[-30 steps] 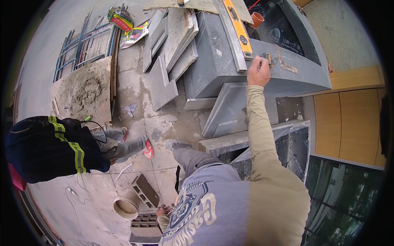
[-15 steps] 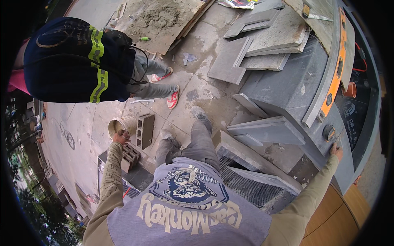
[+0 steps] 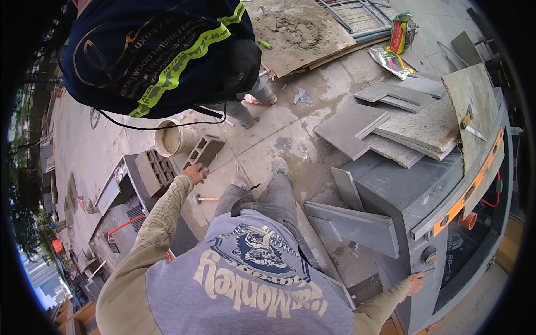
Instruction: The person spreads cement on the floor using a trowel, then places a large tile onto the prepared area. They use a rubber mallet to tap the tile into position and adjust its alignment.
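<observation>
My left hand (image 3: 195, 173) hangs in the air in front of a grey hollow block (image 3: 204, 151), holding nothing, its fingers loosely apart. At the right, my right hand (image 3: 415, 283) rests on the dark grey stone-clad box (image 3: 410, 223), fingers stretched along its face below a round black fitting (image 3: 429, 255). A long orange level (image 3: 466, 192) with a metal straightedge lies along the top of that box. Cut grey stone slabs (image 3: 357, 226) lean against its near side. A hammer (image 3: 208, 199) with a wooden handle lies on the ground by my left leg.
A co-worker (image 3: 167, 56) in a dark vest with yellow bands stands at the upper left. A bucket (image 3: 173, 139) and more hollow blocks (image 3: 155, 170) stand beyond my left hand. A mortar board (image 3: 301, 33) lies far ahead. Stone slabs (image 3: 352, 128) are stacked on the box.
The view has turned leftward, and the co-worker appears larger and closer. My left hand has moved right, away from the bucket's rim. My right hand stays on the box below the fitting.
</observation>
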A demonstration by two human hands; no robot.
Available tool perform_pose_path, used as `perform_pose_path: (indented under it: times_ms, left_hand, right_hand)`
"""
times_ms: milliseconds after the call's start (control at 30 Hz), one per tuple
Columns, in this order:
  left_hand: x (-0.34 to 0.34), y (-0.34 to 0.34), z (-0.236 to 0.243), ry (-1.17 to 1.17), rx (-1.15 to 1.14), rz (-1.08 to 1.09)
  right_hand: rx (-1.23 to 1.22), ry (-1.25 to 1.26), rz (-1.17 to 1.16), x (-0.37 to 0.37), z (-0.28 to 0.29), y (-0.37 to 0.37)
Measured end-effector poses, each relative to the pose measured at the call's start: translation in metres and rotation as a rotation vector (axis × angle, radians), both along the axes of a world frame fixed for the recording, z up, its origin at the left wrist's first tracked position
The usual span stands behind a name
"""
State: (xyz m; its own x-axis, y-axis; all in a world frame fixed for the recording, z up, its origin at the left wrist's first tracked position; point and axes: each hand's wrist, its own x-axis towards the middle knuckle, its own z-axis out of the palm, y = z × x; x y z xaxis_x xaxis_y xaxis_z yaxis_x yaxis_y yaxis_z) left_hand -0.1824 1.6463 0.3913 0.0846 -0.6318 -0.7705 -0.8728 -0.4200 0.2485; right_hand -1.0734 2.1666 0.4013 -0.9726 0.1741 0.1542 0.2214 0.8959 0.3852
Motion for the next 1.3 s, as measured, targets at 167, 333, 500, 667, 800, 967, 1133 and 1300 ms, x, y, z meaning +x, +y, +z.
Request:
perform_pose_path:
  times_ms: [167, 333, 500, 667, 800, 967, 1133, 1300]
  left_hand:
    - [0.001, 0.045, -0.123, 0.256, 0.085, 0.07]
    - [0.066, 0.045, -0.085, 0.077, 0.158, 0.02]
    - [0.061, 0.031, -0.086, 0.082, 0.129, -0.03]
    - [0.041, 0.004, -0.095, 0.159, -0.016, -0.083]
    - [0.051, 0.028, -0.051, 0.231, -0.195, 0.235]
    - [0.071, 0.134, -0.075, 0.127, -0.384, 0.317]
    - [0.058, 0.276, -0.094, 0.073, -0.469, 0.751]
    - [0.08, 0.348, -0.1, 0.185, -0.678, 1.159]
  right_hand:
    - [0.083, -0.121, 0.345, -0.118, 0.1, 0.102]
    - [0.065, -0.205, 0.356, -0.042, 0.027, 0.054]
    - [0.083, -0.209, 0.309, -0.027, 0.029, 0.039]
    - [0.407, -0.133, 0.191, -0.036, 0.031, -0.004]
    - [-0.214, -0.262, -0.343, 0.04, 0.008, -0.079]
    - [-0.205, -0.973, 0.345, 0.183, -0.083, -0.256]
    - [0.42, -1.415, 1.082, 0.379, -0.148, -0.429]
    - [0.854, -1.318, 1.863, 0.653, -0.205, -0.548]
